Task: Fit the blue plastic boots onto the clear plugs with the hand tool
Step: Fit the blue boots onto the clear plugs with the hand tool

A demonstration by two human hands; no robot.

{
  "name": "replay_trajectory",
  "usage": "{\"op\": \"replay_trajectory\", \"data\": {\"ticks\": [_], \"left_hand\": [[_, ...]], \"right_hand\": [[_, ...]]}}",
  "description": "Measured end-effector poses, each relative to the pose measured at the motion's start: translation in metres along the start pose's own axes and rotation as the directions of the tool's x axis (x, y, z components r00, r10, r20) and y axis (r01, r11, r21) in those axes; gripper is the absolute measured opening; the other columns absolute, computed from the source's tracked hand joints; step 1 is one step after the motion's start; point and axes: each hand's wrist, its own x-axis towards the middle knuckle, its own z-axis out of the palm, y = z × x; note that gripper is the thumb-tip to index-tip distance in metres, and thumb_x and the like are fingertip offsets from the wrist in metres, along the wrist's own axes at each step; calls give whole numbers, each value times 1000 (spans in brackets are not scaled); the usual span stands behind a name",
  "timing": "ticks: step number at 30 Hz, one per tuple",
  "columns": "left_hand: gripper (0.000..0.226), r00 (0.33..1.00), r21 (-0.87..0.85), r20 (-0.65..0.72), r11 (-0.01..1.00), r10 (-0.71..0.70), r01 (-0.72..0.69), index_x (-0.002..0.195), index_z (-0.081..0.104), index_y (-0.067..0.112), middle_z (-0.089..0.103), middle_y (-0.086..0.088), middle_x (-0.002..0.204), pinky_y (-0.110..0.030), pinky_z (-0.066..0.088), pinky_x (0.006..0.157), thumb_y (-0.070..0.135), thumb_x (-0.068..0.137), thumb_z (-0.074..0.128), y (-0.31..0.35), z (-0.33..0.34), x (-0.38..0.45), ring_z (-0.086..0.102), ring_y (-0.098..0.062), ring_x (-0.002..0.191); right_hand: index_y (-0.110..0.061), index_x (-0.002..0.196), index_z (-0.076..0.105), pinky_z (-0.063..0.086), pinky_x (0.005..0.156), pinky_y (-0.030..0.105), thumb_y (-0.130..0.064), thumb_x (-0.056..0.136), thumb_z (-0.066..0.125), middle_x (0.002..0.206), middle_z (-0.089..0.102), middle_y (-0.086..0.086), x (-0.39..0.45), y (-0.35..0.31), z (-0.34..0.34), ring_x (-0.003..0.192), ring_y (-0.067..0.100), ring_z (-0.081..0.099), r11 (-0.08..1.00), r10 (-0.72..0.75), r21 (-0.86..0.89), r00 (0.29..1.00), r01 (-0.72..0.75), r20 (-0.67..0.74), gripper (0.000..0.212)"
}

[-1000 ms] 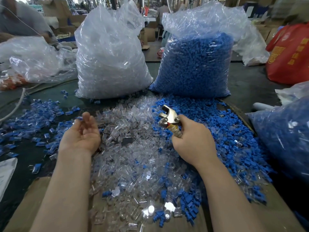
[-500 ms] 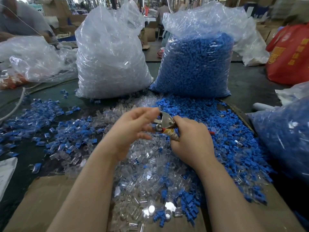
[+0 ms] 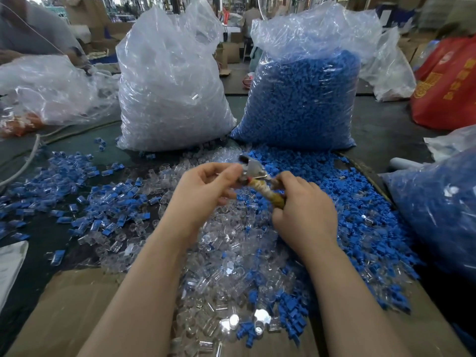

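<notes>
Now left hand (image 3: 206,188) pinching at tool head (image 3: 251,170), right hand (image 3: 304,215) still gripping handle.

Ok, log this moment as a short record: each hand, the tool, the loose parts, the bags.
left hand: fingers curled at the metal head of the hand tool; whether it pinches a part there cannot be told
right hand: grips the tool's wrapped handle
hand tool: held above the pile, metal head up and left
clear plugs: loose heap under the hands
blue boots: loose heap to the right
finished pieces: scattered left
bags: clear plug bag, blue boot bag, upright behind
</notes>
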Motion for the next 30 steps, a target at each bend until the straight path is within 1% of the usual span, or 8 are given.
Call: {"op": "replay_trajectory", "data": {"ticks": [4, 9, 12, 14, 17, 22, 27, 30], "left_hand": [[12, 980, 371, -200, 926, 7, 70, 95, 67, 28, 71, 9, 85, -20, 45, 63, 39, 91, 66, -17, -14, 7, 65, -7, 77], [11, 971, 702, -239, 689, -10, 180, 99, 67, 28, 67, 9, 91, -27, 44, 69, 35, 90, 65, -25, -26, 10, 61, -10, 82], [23, 979, 753, -188, 628, -78, 195, 110, 66, 27, 67, 4, 101, -29, 48, 75, 38, 90, 66, -24, -26, 9, 62, -14, 90], [36, 983, 713, -120, 677, -138, 182, 121, 63, 24, 64, 5, 106, -31, 50, 86, 40, 88, 68, -22, -23, 7, 61, -16, 96], [61, 975, 626, 33, 765, -218, 150, 133, 55, 25, 60, 3, 123, -32, 47, 95, 50, 81, 74, -19, -16, 4, 57, -14, 106], [90, 954, 695, 182, 718, -240, 48, 140, 44, 37, 41, -4, 146, -46, 43, 108, 62, 61, 80, -15, -5, 1, 51, -24, 121], [66, 972, 684, 149, 729, -181, 31, 130, 53, 37, 43, -1, 142, -42, 46, 105, 50, 72, 81, -18, -6, 2, 55, -18, 114], [43, 993, 716, 70, 698, -99, 19, 119, 62, 34, 45, 2, 135, -24, 54, 76, 37, 79, 78, -22, -6, 3, 56, -4, 88]], "right_hand": [[-17, 98, 51, 31, 51, 29, -28, 85, 65, 72, 48, -1, 4, 18, -5, 57, 22, 41, 925, 376, -71, 926, -374, 27, 22], [-9, 108, 57, 34, 56, 31, -29, 89, 64, 99, 59, 12, 3, 37, -3, 65, 26, 43, 841, 529, -189, 844, -507, 89, 28], [-13, 93, 56, 32, 52, 29, -26, 88, 62, 88, 58, 8, 4, 37, -1, 58, 21, 44, 859, 505, -176, 853, -481, 130, 15], [-17, 83, 50, 30, 48, 28, -26, 87, 62, 79, 54, 4, 4, 32, 0, 56, 19, 45, 887, 454, -175, 873, -426, 176, 16], [-20, 83, 48, 32, 48, 28, -29, 86, 63, 74, 52, 0, 4, 25, 2, 57, 17, 47, 927, 366, -174, 899, -331, 242, 17], [-24, 84, 51, 32, 50, 29, -28, 85, 59, 74, 52, -3, 7, 16, 7, 63, 16, 48, 970, 227, 17, 927, -243, 298, 9], [-28, 87, 53, 36, 56, 30, -38, 87, 65, 74, 53, -11, 8, 13, 8, 70, 19, 52, 939, 180, 246, 953, -240, 242, 15], [-30, 91, 55, 39, 62, 32, -41, 87, 67, 75, 53, -12, 9, 15, 8, 74, 21, 54, 909, 222, 307, 951, -281, 213, 18]]}}
